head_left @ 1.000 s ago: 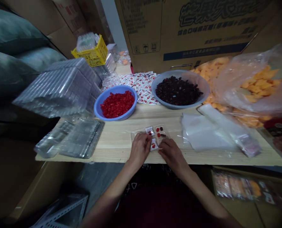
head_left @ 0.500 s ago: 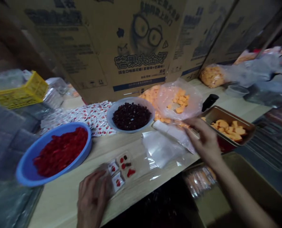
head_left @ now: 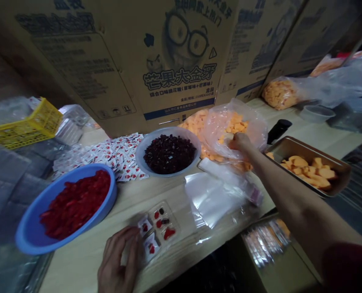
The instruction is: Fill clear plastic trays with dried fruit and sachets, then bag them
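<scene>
The clear tray (head_left: 169, 211) of sachets (head_left: 151, 246) and red pieces (head_left: 169, 233) lies flat, orange pieces (head_left: 237, 124) in an open bag (head_left: 255, 127).

the desk (head_left: 86, 249) is smooth, pale wood-grain; the tray (head_left: 171, 215) is clear, glossy plastic; the open bag (head_left: 258, 129) is thin, crinkled, translucent plastic; the flat pouches (head_left: 205, 196) are shiny film; the blue basin (head_left: 36, 228) is smooth plastic, the yellow crate (head_left: 31, 129) openwork plastic; the big carton (head_left: 116, 95) is matt, printed cardboard; the brown box (head_left: 340, 170) looks like metal, its rim glossy
</scene>
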The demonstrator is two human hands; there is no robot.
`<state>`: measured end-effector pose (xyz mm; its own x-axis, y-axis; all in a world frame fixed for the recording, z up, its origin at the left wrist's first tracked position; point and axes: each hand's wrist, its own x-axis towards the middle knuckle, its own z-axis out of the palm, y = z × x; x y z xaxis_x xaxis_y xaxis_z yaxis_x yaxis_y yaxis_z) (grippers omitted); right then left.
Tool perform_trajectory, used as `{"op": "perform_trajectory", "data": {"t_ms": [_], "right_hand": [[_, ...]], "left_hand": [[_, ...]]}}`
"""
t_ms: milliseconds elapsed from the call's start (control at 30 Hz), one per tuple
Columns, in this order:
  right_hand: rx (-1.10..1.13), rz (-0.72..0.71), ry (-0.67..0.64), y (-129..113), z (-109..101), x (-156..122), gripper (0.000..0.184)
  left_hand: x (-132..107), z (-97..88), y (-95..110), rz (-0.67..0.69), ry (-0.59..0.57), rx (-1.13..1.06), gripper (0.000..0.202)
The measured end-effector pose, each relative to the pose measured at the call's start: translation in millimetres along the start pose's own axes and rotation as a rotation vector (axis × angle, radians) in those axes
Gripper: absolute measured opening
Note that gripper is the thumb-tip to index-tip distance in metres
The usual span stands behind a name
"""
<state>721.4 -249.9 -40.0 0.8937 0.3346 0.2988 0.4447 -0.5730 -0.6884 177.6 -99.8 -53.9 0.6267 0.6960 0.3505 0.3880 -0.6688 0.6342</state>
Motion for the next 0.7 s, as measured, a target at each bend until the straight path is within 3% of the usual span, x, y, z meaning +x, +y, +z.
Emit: {"op": "perform_trajectory", "data": {"t_ms": [167,233,300,367,433,533,600,700], "right_hand": [[0.181,0.101,-0.069,-22.3,-51.8,-23.6,0.026],[0.346,0.088,-0.167,-43.6,-66.9,-58.0,0.024],[0.606,0.094,-0.366,-71.4,-66.3,-107.0,0.024],[0.740,0.129,-0.600,-103.8,-47.6,-163.5,0.028],[0.817,0.155,-0.824,-137.8,-14.8,-219.7,0.033],[0.926,0.166,-1.123,-183.9,43.8,-290.0,0.037],[0.981,0.145,-1.233,-206.0,78.3,-321.2,0.037],[0.999,0.121,-1.232,-220.2,112.1,-344.0,0.039]], "left_hand": [[-8.7,-12.6,-11.7,-0.121,0.020,-0.060,0.021],[-8.9,-13.7,-3.6,-0.173,0.031,-0.117,0.021],[-6.6,-14.7,11.6,-0.202,0.028,-0.198,0.020],[-1.2,-16.8,26.7,-0.202,0.005,-0.298,0.018],[6.1,-20.7,33.7,-0.212,-0.049,-0.386,0.020],[14.1,-32.0,23.0,-0.236,-0.154,-0.454,0.033],[13.8,-41.7,7.1,-0.238,-0.204,-0.434,0.036],[5.8,-50.5,-18.9,-0.261,-0.201,-0.326,0.026]]}}
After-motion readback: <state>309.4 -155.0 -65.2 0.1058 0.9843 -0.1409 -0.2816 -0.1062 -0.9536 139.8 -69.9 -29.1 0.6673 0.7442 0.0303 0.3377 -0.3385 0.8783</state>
